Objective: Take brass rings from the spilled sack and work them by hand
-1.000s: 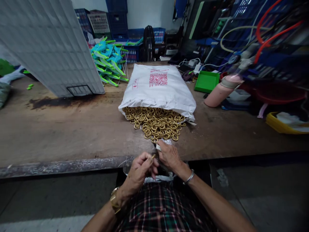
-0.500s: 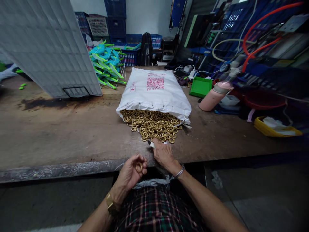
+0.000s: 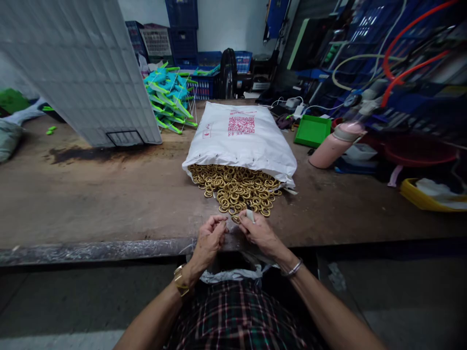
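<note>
Worktop [image 3: 109,204], white sack [image 3: 241,146], gold rings [image 3: 239,188] spilling out

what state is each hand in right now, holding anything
Left hand: fingers curled; whether it holds anything cannot be told.
Right hand: closed on a small white-and-black tool, a gold ring at its fingertips.

The right hand [image 3: 257,232] is gripping a small pale tool [image 3: 250,215] and holding a brass ring [image 3: 236,219] near the loose rings [image 3: 242,192] spilling from the white sack [image 3: 241,138] onto the worktop [image 3: 146,209]. The left hand [image 3: 210,237] is curling beside it, possibly pinching something too small to tell.
</note>
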`<state>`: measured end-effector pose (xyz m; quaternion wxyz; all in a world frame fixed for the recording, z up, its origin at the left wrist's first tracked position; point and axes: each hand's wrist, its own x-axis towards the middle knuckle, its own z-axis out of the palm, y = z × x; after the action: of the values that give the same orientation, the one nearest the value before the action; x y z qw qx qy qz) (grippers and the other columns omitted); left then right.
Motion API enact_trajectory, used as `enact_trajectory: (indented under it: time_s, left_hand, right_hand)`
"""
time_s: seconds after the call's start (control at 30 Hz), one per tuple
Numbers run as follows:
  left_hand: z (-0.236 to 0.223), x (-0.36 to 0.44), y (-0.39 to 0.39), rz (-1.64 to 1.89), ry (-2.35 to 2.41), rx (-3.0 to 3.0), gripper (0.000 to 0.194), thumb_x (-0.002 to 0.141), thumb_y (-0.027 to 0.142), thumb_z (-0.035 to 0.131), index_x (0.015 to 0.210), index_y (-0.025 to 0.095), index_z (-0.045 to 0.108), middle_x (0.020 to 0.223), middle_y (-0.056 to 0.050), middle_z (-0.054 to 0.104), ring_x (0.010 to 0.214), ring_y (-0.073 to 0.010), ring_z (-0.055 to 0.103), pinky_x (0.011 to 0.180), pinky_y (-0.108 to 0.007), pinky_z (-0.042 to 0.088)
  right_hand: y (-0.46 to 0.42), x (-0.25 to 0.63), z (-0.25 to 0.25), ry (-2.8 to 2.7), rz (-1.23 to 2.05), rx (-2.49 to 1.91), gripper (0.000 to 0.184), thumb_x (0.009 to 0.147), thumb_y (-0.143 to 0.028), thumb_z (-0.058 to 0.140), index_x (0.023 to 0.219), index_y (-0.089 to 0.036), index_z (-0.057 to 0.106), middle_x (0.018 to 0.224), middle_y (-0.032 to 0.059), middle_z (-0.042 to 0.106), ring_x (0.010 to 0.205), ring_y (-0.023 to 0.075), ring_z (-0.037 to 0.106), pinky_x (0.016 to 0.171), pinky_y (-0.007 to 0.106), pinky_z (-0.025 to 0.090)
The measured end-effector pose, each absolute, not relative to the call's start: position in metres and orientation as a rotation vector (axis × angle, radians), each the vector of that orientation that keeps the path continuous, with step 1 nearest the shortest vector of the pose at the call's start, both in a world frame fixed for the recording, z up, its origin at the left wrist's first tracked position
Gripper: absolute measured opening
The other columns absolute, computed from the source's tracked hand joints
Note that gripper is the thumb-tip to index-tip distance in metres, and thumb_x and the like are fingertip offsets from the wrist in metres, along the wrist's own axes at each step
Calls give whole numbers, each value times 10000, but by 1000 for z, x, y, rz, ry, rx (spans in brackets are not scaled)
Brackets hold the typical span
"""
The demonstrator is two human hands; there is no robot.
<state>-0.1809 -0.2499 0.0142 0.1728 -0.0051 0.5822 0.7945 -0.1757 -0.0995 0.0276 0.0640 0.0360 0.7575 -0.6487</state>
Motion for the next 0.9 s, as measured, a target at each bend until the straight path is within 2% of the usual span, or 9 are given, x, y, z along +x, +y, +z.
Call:
enact_trajectory:
  time_s: [0.17, 0.3, 0.37, 0.47, 0.57, 0.67, 0.73, 0.8, 0.9]
  left_hand:
    - [19, -180, -250, 2262, 1616, 47, 426, 684, 457, 643, 949, 146, 523, 563, 74, 465, 393, -17, 267, 379, -166, 190]
    - [19, -178, -250, 2197, 1685, 112, 363, 684, 476, 647, 753, 139, 531, 497, 84, 394, 407, -20, 258, 391, -170, 192]
    - [15, -178, -251, 2176, 1721, 97, 367, 678, 477, 654, 682, 143, 503, 482, 83, 381, 415, -23, 271, 392, -166, 196]
    - [10, -179, -250, 2199, 1607, -27, 387, 649, 482, 676, 672, 155, 470, 467, 93, 354, 398, -22, 262, 375, -158, 174]
    - [7, -180, -249, 2263, 1453, -151, 408, 603, 460, 714, 718, 163, 459, 501, 97, 374, 378, -12, 262, 360, -147, 148]
    - [9, -179, -247, 2298, 1406, -185, 429, 589, 409, 733, 839, 172, 477, 556, 87, 448, 368, -5, 266, 356, -141, 143]
    - [10, -177, -248, 2314, 1391, -162, 437, 610, 397, 720, 902, 181, 477, 578, 75, 493, 366, -6, 257, 361, -142, 136]
    - [10, -176, -250, 2317, 1395, -109, 418, 638, 421, 696, 908, 170, 498, 587, 56, 519, 375, -8, 258, 371, -149, 140]
    - [10, -173, -254, 2264, 1465, -2, 426, 674, 454, 662, 944, 140, 564, 518, 64, 462, 396, -23, 281, 394, -162, 171]
  right_hand:
    - [-108, -169, 34, 1817, -2159, 197, 362, 695, -524, 567, 745, -220, 377, 458, -128, 299, 335, 29, 159, 331, 174, 121]
    - [-111, -169, 28, 1796, -2111, 193, 327, 714, -500, 551, 753, -221, 383, 443, -135, 267, 338, 35, 153, 335, 177, 125]
    - [-111, -170, 23, 1976, -2037, 166, 275, 748, -464, 506, 720, -213, 398, 451, -120, 280, 362, 46, 187, 352, 184, 157]
    - [-111, -172, 18, 2427, -1861, 54, 232, 771, -379, 474, 645, -191, 427, 505, -75, 369, 462, 69, 314, 437, 195, 265]
    - [-112, -172, 17, 2668, -1729, -22, 183, 780, -348, 464, 724, -179, 505, 605, -46, 463, 565, 93, 407, 534, 213, 335]
    - [-116, -171, 17, 2621, -1789, 22, 180, 765, -345, 476, 791, -176, 531, 641, -38, 500, 587, 100, 452, 557, 219, 362]
    - [-118, -171, 17, 2497, -1902, 103, 167, 737, -337, 493, 774, -177, 521, 605, -47, 493, 525, 86, 434, 499, 204, 344]
    - [-120, -171, 18, 2294, -2015, 214, 161, 710, -329, 505, 783, -186, 501, 550, -70, 471, 419, 60, 355, 405, 183, 271]
    - [-120, -171, 21, 1981, -2127, 347, 198, 666, -325, 531, 804, -197, 469, 501, -95, 461, 321, 30, 231, 330, 167, 152]
